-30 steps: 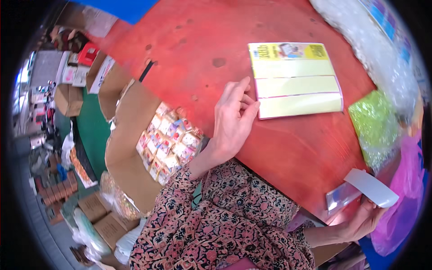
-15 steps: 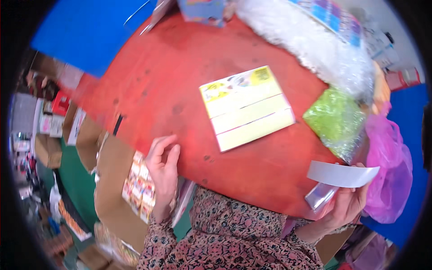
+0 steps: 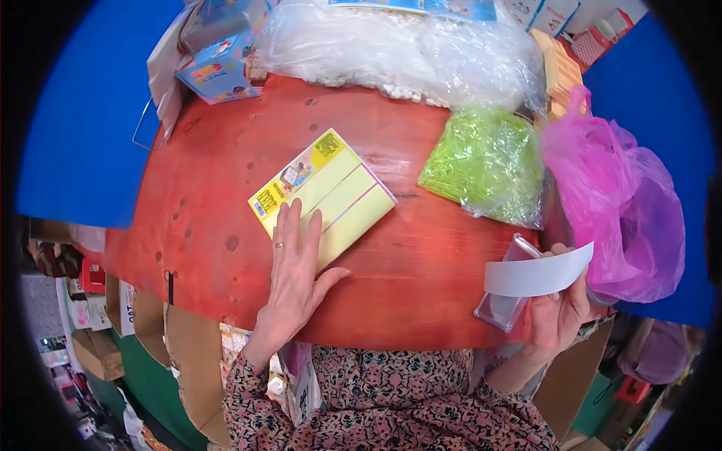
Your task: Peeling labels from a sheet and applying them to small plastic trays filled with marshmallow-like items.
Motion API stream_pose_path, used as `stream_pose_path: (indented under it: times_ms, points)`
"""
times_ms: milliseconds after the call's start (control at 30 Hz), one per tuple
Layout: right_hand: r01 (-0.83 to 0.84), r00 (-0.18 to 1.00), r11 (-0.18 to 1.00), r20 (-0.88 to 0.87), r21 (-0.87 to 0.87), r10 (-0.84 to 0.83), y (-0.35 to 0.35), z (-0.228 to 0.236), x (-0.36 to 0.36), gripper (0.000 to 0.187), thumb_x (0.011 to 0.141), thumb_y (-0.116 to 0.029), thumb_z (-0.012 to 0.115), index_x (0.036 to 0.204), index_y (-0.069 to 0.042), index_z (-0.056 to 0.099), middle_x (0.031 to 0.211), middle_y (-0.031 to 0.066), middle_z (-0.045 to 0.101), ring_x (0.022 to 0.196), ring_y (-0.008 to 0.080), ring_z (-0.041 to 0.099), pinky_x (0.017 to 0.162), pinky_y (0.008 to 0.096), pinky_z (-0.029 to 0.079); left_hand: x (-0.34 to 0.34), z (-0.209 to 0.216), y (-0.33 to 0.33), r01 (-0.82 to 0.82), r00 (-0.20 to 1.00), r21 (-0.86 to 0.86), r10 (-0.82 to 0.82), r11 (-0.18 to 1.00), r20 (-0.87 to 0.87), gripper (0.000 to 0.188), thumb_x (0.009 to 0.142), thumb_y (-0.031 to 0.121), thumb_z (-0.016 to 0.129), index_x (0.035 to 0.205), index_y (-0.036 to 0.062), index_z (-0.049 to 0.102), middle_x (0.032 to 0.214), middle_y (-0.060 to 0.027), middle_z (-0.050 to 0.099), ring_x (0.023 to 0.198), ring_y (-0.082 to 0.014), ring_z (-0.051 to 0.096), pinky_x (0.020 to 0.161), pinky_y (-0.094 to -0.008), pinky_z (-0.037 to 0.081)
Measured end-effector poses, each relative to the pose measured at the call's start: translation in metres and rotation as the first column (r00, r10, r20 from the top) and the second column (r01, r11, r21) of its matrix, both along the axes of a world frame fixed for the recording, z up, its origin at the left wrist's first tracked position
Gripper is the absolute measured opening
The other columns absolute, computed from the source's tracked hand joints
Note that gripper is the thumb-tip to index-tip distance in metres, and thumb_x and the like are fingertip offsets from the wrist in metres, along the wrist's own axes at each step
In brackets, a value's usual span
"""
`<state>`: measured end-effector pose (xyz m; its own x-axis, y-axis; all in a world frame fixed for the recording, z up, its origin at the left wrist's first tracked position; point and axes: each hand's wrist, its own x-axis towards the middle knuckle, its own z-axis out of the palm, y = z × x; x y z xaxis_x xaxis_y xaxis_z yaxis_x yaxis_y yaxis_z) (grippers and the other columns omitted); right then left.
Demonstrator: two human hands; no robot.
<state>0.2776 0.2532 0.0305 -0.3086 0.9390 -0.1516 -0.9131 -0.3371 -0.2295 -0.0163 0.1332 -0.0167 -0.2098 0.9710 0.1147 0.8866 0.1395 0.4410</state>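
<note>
On the red table lies a pale yellow printed sheet or flat pack (image 3: 348, 204), turned at an angle, with a bright yellow picture band along one edge. My left hand (image 3: 293, 274), fingers stretched out and a ring on one of them, rests its fingertips over the pack's near left part. Pinched in my right hand (image 3: 556, 319) is a curved white strip (image 3: 538, 273). Partly behind that strip, a clear plastic case (image 3: 502, 307) lies tilted near the table's front edge; whether my right fingers touch it, I cannot tell.
A green bundle in clear wrap (image 3: 485, 161) lies at the right, beside a pink plastic bag (image 3: 617, 203). Large clear bags of white pieces (image 3: 376, 56) line the far side of the red table (image 3: 199, 203). A blue box (image 3: 219, 75) stands far left; an open carton (image 3: 188, 361) sits near left.
My left hand has moved from the table's front edge onto the yellow pack, its fingers straightening. The whole view has turned. My right hand still holds the white strip.
</note>
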Motion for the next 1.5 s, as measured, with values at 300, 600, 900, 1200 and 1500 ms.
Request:
stream_pose_path:
  times_ms: [300,600,900,1200,1500]
  points:
    - [-0.088,0.995,0.996,-0.046,0.018,0.089,-0.004,-0.001,-0.019,0.005,0.095,-0.009,0.043,0.097,-0.004,0.044,0.091,0.005,0.039,0.084,0.0184,0.04,0.069,0.0316,0.041,0.007,-0.006,-0.006,-0.07,0.997,-0.026,0.071,0.997,0.028,0.074,0.075,0.015,0.073,0.136,-0.0015,0.035,0.145,-0.0263,0.02,0.135,-0.0449,0.019,0.108,-0.0502,0.024]
    - [-0.005,0.986,0.987,0.164,0.163,-0.022,-0.015,0.036,0.031,0.014,0.088,0.0,0.051,0.09,-0.007,0.039,0.086,0.0027,0.038,0.075,0.0144,0.038,0.051,0.0255,0.037,0.002,-0.014,-0.013,-0.166,0.972,0.114,0.143,0.98,0.188,0.06,0.075,0.004,0.07,0.13,0.0007,0.046,0.144,-0.0192,0.029,0.133,-0.0354,0.03,0.106,-0.0415,0.031]
    - [0.328,0.431,0.907,0.812,0.265,-0.393,-0.103,0.035,0.157,0.027,0.094,-0.014,0.049,0.114,0.004,0.054,0.111,0.0146,0.061,0.099,0.0181,0.06,0.068,0.028,0.047,0.023,-0.007,0.005,-0.16,0.969,0.18,0.12,0.971,0.218,0.046,0.079,0.003,0.064,0.124,-0.0002,0.052,0.139,-0.0162,0.04,0.131,-0.0328,0.034,0.106,-0.044,0.03]
    - [0.322,-0.601,0.81,0.767,0.49,-0.225,-0.117,-0.079,0.123,0.013,0.091,-0.003,0.053,0.078,-0.001,0.055,0.066,-0.0024,0.05,0.056,0.0026,0.048,0.047,0.0175,0.038,0.039,-0.019,0.01,-0.176,0.943,0.177,0.114,0.968,0.313,0.037,0.084,0.007,0.062,0.119,-0.0024,0.056,0.137,-0.0156,0.042,0.129,-0.0304,0.037,0.105,-0.0426,0.031]
    - [-0.04,-0.754,0.85,0.542,0.525,-0.371,-0.085,-0.113,0.09,0.008,0.079,0.004,0.062,0.079,0.0,0.056,0.073,0.0098,0.054,0.056,0.0184,0.053,0.05,0.0279,0.044,0.036,-0.027,-0.004,-0.254,0.892,0.171,0.162,0.952,0.422,0.033,0.085,0.007,0.061,0.117,-0.0029,0.058,0.135,-0.0138,0.046,0.128,-0.027,0.039,0.104,-0.0384,0.033]
